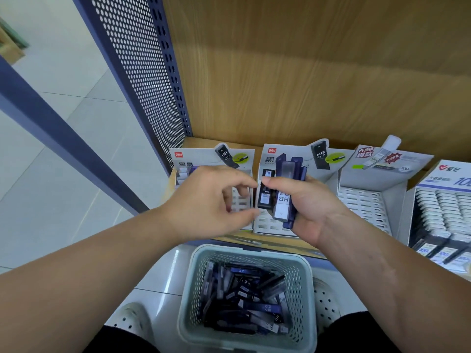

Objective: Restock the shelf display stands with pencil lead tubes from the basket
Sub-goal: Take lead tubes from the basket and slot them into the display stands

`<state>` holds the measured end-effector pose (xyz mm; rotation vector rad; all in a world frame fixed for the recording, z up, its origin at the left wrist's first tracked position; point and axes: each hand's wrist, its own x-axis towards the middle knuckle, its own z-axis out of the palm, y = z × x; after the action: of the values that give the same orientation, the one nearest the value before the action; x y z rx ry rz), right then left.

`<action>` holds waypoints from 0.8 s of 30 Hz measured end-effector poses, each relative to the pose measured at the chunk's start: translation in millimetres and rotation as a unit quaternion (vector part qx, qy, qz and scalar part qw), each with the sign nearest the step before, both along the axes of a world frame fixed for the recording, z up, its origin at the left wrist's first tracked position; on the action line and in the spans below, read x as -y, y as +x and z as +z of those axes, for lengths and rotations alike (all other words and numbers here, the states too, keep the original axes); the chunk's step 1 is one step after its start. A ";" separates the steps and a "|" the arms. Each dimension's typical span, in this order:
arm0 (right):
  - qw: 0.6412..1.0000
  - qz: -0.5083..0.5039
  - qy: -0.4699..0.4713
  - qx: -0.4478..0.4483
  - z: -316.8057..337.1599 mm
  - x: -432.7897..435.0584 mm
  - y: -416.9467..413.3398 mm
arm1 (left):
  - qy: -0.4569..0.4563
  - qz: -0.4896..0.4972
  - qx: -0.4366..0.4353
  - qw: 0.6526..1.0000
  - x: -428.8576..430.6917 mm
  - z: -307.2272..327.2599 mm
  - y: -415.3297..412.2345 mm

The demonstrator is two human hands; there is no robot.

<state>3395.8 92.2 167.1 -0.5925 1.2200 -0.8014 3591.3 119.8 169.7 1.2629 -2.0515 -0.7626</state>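
Behind both hands stands the wooden shelf [305,80], with a blue perforated side panel [142,72] up and to the left of the left hand. On the shelf board, a row of white cardboard display stands runs from left to right. The first stand [201,155] is partly hidden under the left hand, the second stand [270,225] is under and behind the right hand, the third stand [367,197] is just to the right of the right hand and its slots look empty, and the fourth stand [443,205], further right, is full of light tubes.

Below the hands, between the two forearms, a pale green basket [303,281] sits on the floor, holding many dark and blue lead tubes [244,296] in a loose pile. One white perforated shoe [326,301] shows on each side of the basket.

The right hand [311,202] is closed around a bundle of pencil lead tubes [285,189], blue, grey and black, held upright over the second stand. The left hand [211,200] is just beside this bundle, thumb and fingers curved and apart, with the fingertips [251,183] very near the black tube at the left side of the bundle; I cannot tell whether they touch it.
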 end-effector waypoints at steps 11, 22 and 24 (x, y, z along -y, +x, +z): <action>0.999 0.049 0.001 0.023 3.2 -37.9 -36.8 | -0.080 -0.042 0.045 0.995 -34.7 14.8 -49.4; 0.999 0.046 0.001 -0.017 -7.6 -62.2 -81.7 | -0.208 0.002 0.072 0.975 -77.6 16.4 -71.3; 0.999 0.031 0.001 -0.025 -9.3 -59.8 -92.8 | -0.138 0.052 0.003 0.989 -72.3 14.2 -69.3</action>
<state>3303.0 152.0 157.7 -0.6493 1.2427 -0.7379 3522.0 192.1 184.0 1.2025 -1.9983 -0.4100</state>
